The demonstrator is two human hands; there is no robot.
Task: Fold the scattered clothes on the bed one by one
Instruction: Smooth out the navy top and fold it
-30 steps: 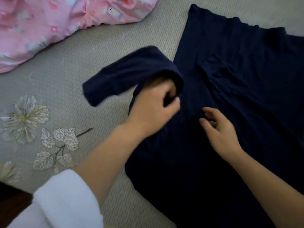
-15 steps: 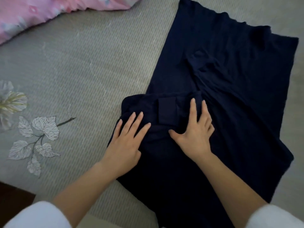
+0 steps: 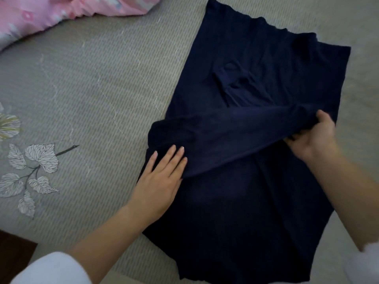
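Observation:
A dark navy garment [image 3: 256, 212] lies spread on the grey bed cover [image 3: 92, 89], right of centre. One long sleeve [image 3: 235, 138] is stretched across its body from left to right. My left hand [image 3: 162, 181] presses flat with straight fingers on the garment's left edge, at the sleeve's fold. My right hand [image 3: 315, 138] grips the sleeve's cuff end near the garment's right edge and holds it slightly raised. Folds of cloth bunch up on the garment's upper middle.
A pink patterned cloth [image 3: 51, 15] lies bunched at the top left corner. The bed cover carries a printed leaf motif [image 3: 32, 171] at the left. Its near edge with dark floor shows at the bottom left [image 3: 14, 257].
The sleeve, first held up by my left hand, was laid on the garment and pressed by both hands. Now my right hand has pulled its end across to the right.

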